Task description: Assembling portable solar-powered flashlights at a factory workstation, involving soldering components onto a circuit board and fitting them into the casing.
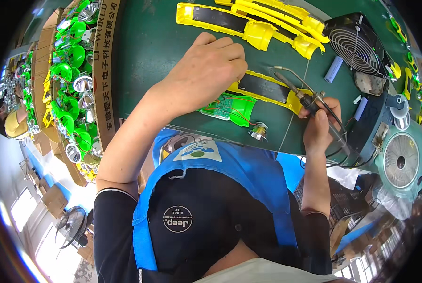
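Observation:
My right hand (320,125) grips a soldering iron (307,101) with a thin curved guide tube along its shaft. The iron's tip points up and left, above a yellow half-shell casing (262,87) with a dark strip inside. My left hand (204,70) is closed over that casing's left end; its curled fingers hide whatever they pinch. Just below lies a green lamp housing (243,109) with a green circuit board (222,107) and red wires. A small silver reflector (258,132) is wired to it at the table's near edge.
More yellow casings (255,34) lie at the far side. Right of them stand a black fan (354,45), blue cylindrical cells (334,69) and a solder-spool stand (399,106). A cardboard box (108,70) of green lamp parts borders the left. A round fan (401,160) sits right.

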`<state>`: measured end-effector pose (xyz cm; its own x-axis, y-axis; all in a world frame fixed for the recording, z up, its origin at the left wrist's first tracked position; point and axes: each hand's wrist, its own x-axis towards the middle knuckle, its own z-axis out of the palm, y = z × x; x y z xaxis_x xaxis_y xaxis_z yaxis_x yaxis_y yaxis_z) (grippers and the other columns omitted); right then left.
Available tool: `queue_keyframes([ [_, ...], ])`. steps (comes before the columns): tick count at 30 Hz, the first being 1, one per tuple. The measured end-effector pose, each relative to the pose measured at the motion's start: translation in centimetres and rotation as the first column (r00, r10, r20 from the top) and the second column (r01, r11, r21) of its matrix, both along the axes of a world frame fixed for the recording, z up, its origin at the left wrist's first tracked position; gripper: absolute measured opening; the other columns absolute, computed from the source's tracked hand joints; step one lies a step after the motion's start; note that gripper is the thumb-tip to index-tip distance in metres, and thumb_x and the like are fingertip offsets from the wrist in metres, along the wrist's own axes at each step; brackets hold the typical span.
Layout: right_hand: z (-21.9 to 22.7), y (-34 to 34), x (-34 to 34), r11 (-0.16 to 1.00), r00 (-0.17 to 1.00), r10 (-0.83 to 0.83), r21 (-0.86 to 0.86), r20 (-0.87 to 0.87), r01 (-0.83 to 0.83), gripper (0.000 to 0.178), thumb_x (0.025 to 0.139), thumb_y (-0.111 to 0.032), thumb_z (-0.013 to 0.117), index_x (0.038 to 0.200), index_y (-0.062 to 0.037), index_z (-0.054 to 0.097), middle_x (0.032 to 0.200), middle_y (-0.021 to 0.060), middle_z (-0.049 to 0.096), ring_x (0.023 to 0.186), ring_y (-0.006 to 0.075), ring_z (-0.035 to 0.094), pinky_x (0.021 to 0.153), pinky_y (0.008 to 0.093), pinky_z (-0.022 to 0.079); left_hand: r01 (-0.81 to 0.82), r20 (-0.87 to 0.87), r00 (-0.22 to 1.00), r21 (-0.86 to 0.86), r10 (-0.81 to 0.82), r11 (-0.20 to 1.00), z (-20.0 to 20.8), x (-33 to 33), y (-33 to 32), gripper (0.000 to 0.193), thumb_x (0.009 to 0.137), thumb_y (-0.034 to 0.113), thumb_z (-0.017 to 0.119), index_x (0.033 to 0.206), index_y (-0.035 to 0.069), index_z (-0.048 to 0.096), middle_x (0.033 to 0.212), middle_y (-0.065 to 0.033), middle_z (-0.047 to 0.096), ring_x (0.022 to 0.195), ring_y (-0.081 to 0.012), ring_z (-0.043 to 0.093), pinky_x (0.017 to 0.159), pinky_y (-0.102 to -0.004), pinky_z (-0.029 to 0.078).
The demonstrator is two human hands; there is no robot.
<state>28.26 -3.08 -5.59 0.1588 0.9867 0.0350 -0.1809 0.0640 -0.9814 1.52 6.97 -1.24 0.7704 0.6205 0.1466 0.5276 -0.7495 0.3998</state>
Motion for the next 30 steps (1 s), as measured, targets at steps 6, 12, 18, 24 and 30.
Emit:
queue_keyframes([
  [6,-0.6,0.0,0.4,0.993,0.997,-0.06,0.094,-0.057,0.065,0.032,0.087,-0.024,0.064,0.1,0.0011,0.049,0.081,0.0133,0.06,0.068,0.0187,0.06,0.065,0.0301,0.051,-0.009,-0.05,0.999,-0.033,0.008,0.999,0.4,0.3,0.0,0.008,0.079,0.009,0.065,0.08,0.008,0.057,0.09,-0.0021,0.055,0.089,-0.0203,0.054,0.081,-0.0353,0.037],
  [12,-0.2,0.0,0.2,0.995,0.998,-0.053,0.081,-0.02,0.055,0.033,0.087,-0.025,0.063,0.1,0.0012,0.049,0.079,0.0138,0.06,0.069,0.0181,0.06,0.064,0.0291,0.049,0.002,-0.037,0.999,-0.018,-0.003,1.0,0.5,0.2,0.0,0.008,0.079,0.01,0.065,0.08,0.008,0.057,0.09,-0.002,0.054,0.089,-0.0197,0.054,0.082,-0.0348,0.037],
  [18,-0.1,0.1,0.0,0.995,0.998,-0.064,0.08,-0.016,0.065,0.032,0.087,-0.024,0.064,0.1,0.0011,0.049,0.079,0.0137,0.06,0.069,0.0183,0.06,0.064,0.0293,0.049,0.02,-0.03,0.999,-0.014,-0.02,1.0,0.6,0.1,0.1,0.009,0.078,0.01,0.066,0.083,0.009,0.059,0.091,-0.0018,0.054,0.089,-0.0198,0.054,0.082,-0.0347,0.037],
  [24,-0.4,0.1,0.0,0.988,0.997,-0.071,0.134,-0.036,0.075,0.029,0.088,-0.022,0.063,0.101,0.0005,0.05,0.082,0.0135,0.061,0.07,0.0185,0.059,0.07,0.0308,0.048,-0.017,0.156,0.988,-0.016,0.019,1.0,2.7,0.2,-2.0,0.019,0.069,0.008,0.073,0.084,0.011,0.062,0.091,-0.0025,0.052,0.087,-0.0223,0.051,0.078,-0.0359,0.038],
  [30,-1.0,1.4,-0.8,0.904,0.973,-0.232,0.37,-0.001,0.216,0.032,0.09,-0.021,0.063,0.109,-0.0014,0.047,0.1,0.0136,0.06,0.085,0.0218,0.063,0.085,0.0335,0.047,0.017,0.08,0.996,0.124,-0.027,0.992,0.7,1.4,-3.8,0.006,0.07,0.009,0.062,0.075,0.006,0.06,0.086,-0.0064,0.052,0.089,-0.0211,0.05,0.079,-0.0347,0.038],
])
